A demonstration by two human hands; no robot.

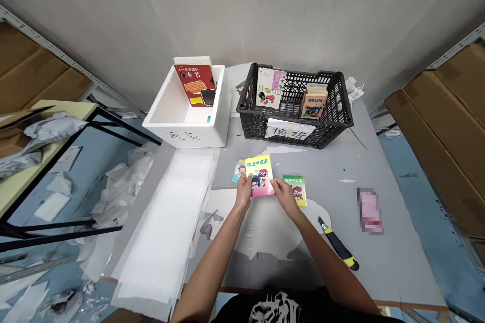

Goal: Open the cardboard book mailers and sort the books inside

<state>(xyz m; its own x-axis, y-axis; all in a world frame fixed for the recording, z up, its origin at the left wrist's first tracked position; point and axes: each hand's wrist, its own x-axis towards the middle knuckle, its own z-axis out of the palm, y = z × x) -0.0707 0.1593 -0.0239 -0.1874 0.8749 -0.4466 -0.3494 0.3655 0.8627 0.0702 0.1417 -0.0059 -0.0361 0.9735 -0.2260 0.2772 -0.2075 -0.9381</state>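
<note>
My left hand (243, 193) and my right hand (285, 195) both grip a small yellow and pink booklet (259, 175), one at each lower corner, just above the grey table (394, 257). A green booklet (296, 189) lies flat beside my right hand. A blue booklet (238, 170) peeks out from behind the held one on the left. White plastic wrapping (265, 227) is spread under my forearms.
A black mesh basket (250, 111) with several books stands at the back, a white foam box (185, 126) with a red book (197, 85) to its left. A yellow-black utility knife (338, 244) lies at right. Foam sheets (166, 232) cover the table's left. Cardboard boxes flank both sides.
</note>
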